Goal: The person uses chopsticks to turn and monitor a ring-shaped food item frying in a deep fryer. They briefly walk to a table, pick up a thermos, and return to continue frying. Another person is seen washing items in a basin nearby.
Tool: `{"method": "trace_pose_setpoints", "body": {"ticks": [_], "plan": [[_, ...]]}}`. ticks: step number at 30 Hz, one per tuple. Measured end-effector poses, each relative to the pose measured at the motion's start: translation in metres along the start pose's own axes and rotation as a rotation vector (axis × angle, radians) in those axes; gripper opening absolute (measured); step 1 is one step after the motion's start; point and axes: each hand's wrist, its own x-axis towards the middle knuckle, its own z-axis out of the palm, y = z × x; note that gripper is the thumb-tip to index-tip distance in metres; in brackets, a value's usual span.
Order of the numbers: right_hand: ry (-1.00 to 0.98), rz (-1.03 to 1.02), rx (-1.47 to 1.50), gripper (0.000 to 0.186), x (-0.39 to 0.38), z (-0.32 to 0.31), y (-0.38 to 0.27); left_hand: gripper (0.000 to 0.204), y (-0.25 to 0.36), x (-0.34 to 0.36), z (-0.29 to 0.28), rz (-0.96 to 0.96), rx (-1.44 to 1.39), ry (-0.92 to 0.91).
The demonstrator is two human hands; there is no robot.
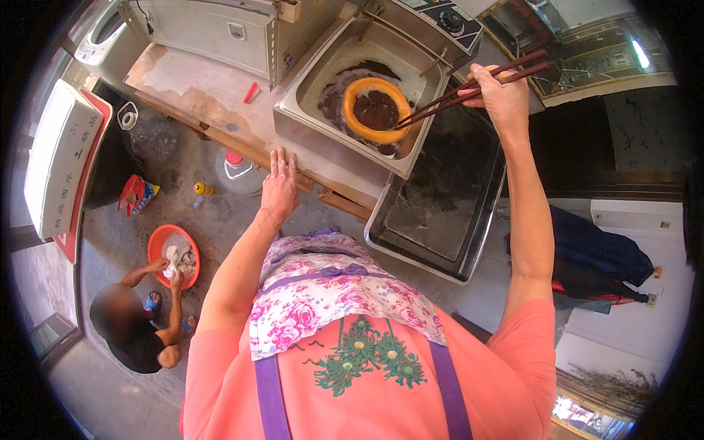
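My right hand (496,99) grips a pair of dark wooden chopsticks (434,108), angled down into a steel deep fryer (341,150). Their tips touch the right side of a golden dough ring (352,106) in dark, foamy oil. My left hand (281,180) lies with fingers stretched on the wooden edge of the counter (205,88), left of and below the fryer, holding nothing. Beside the fryer's right side lies a large black tray (433,213) with a pale metal rim.
A person (169,337) at lower left handles cloth in an orange basin (193,253). A water jug (242,183), yellow bottle (203,188) and red-blue bag (133,192) stand on the floor. A pale cabinet (198,33) sits on the counter; dark garments (601,249) lie at right.
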Motion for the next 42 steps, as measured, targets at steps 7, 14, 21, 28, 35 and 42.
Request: {"method": "trace_pose_setpoints", "body": {"ticks": [7, 14, 21, 28, 35, 42], "plan": [[0.01, -0.083, 0.016, 0.02, 0.004, 0.004, -0.001, 0.091, -0.001, 0.001, 0.001, 0.002, -0.021, -0.005], [0.012, -0.027, -0.01, 0.021, 0.0, 0.0, 0.001, 0.09, -0.001, 0.001, 0.002, 0.001, -0.013, 0.008], [0.032, -0.074, 0.019, 0.02, 0.003, 0.007, -0.003, 0.093, 0.0, 0.002, 0.001, -0.009, -0.002, 0.002], [0.062, -0.025, 0.01, 0.02, 0.012, -0.003, 0.008, 0.093, 0.001, 0.0, -0.002, -0.008, -0.006, -0.002], [0.075, -0.026, 0.022, 0.019, 0.008, 0.0, 0.005, 0.093, 0.001, 0.001, -0.001, -0.01, -0.027, -0.006], [0.098, -0.034, -0.014, 0.018, 0.013, 0.001, 0.008, 0.093, 0.0, 0.001, 0.0, -0.003, -0.011, -0.001]]}}
